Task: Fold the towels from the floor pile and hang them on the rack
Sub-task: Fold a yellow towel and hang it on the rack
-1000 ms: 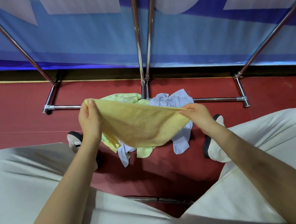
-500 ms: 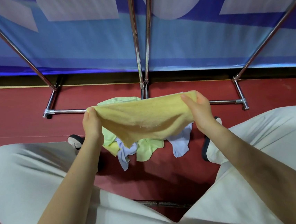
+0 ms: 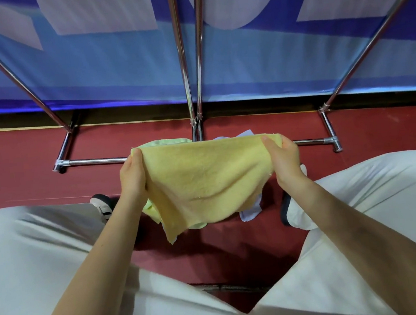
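Red floor (image 3: 38, 178), hands (image 3: 133, 179) gripping yellow towel (image 3: 204, 180)

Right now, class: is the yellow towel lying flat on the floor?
No, the yellow towel hangs stretched between the left hand and right hand, above the floor pile.

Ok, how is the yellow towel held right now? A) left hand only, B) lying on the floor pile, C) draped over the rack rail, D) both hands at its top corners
D: the left hand and right hand each pinch a top corner of the yellow towel, stretched above the floor pile.
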A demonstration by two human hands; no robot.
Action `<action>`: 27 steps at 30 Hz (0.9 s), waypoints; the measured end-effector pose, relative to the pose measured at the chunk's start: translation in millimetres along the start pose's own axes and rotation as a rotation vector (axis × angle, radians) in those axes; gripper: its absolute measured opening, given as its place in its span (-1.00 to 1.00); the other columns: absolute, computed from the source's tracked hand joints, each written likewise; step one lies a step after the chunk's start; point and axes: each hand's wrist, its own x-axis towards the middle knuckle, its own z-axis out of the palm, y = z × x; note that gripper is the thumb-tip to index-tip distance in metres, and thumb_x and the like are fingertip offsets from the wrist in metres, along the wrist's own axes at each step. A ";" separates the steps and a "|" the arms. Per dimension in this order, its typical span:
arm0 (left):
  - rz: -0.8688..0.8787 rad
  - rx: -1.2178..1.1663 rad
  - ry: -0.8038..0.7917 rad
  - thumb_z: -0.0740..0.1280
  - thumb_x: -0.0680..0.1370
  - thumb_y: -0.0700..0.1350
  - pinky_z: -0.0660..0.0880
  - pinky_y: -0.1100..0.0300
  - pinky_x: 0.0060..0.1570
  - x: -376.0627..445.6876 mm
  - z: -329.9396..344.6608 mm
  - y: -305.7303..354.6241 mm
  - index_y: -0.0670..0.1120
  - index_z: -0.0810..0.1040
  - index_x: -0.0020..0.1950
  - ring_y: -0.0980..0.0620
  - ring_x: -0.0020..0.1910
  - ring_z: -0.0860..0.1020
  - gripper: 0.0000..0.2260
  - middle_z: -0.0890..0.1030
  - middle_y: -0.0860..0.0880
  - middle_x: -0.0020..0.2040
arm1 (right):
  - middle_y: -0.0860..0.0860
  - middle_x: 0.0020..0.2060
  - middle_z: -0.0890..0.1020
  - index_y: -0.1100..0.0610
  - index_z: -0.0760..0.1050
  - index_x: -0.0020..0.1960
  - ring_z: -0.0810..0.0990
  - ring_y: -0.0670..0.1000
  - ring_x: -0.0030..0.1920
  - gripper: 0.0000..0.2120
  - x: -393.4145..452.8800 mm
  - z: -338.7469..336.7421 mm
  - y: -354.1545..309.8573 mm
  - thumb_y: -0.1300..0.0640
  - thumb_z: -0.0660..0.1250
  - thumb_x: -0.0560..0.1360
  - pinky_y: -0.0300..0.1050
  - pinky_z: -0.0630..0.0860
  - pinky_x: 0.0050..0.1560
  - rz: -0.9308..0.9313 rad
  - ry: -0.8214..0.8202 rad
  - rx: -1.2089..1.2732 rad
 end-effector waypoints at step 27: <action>0.001 -0.046 -0.389 0.13 0.65 -0.02 0.51 -0.01 0.19 -92.3 63.5 -4.7 -0.13 0.61 0.03 0.00 0.01 0.62 -0.70 0.68 -0.06 -0.09 | -0.23 -0.58 0.42 0.07 0.33 -0.31 0.39 -0.22 -0.49 -0.71 -61.0 49.3 -11.2 0.20 0.29 0.56 -0.38 0.30 -0.36 -0.186 -0.294 -0.157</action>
